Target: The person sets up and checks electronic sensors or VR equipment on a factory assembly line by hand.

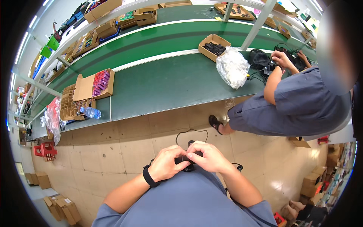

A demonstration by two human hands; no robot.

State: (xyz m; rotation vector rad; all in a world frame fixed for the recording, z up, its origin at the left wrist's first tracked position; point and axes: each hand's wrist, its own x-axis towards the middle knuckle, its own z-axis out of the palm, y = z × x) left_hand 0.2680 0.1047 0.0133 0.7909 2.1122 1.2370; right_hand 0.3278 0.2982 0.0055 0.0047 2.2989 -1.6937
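"Head view: what have the fingers got?"

"They are pinched narrow, left hand and right hand meeting around a dark item close to a blue-grey shirt at six o'clock. Its shape is mostly hidden."

"What could go wrong?"

"A drop, in our judgement: it is held over tiled floor, short of the table, and a loosened pinch would do it. A dark cord loops at twelve o'clock from the hands; if attached, which we cannot tell, a snag could tug the item loose."

"And beyond?"

"A clear bottle at ten, a co-worker at two."
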